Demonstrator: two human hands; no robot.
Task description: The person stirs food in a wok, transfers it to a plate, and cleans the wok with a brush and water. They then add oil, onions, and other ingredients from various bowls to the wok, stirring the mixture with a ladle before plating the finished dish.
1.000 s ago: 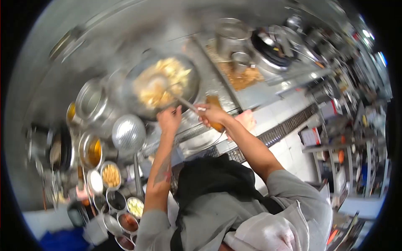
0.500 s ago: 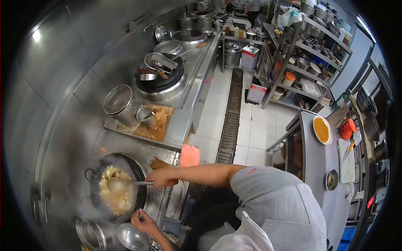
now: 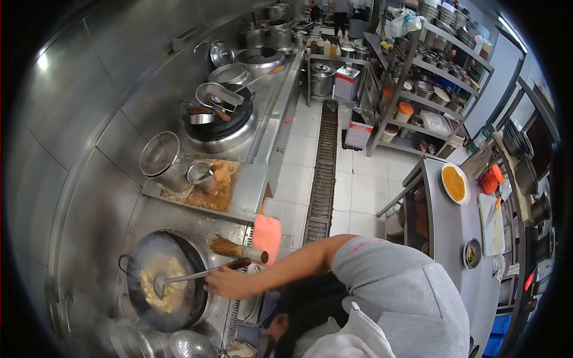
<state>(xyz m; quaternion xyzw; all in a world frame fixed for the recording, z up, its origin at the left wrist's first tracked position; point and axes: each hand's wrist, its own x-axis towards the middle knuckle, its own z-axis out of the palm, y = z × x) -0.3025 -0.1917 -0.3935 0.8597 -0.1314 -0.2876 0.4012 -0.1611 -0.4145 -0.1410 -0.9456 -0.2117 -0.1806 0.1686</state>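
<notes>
My right hand [image 3: 231,283] is closed at the handle of a long metal ladle [image 3: 185,277], whose dark wooden end sticks out past the hand. The ladle's bowl sits among pale yellow pieces of food [image 3: 156,301] in a black wok [image 3: 190,310], with light steam over it. The handle crosses the wok's near rim. My left hand [image 3: 277,327] is low by the stove's front edge, partly hidden by my body; its fingers do not show clearly. A bamboo wok brush [image 3: 230,246] lies just beyond my right hand, near a pink cloth [image 3: 267,235].
A perforated strainer [image 3: 192,345] and a metal pot [image 3: 128,340] stand left of the wok. Beyond it are a sieve over a pot [image 3: 161,154], a small metal pot [image 3: 200,174] and a second wok [image 3: 239,119]. Behind me runs a steel counter [image 3: 439,238] with a plate of orange food [image 3: 455,184].
My left hand has drawn back from beside the wok towards my body. The right hand has shifted towards me along with the ladle, whose bowl has turned, and the brush is now uncovered.
</notes>
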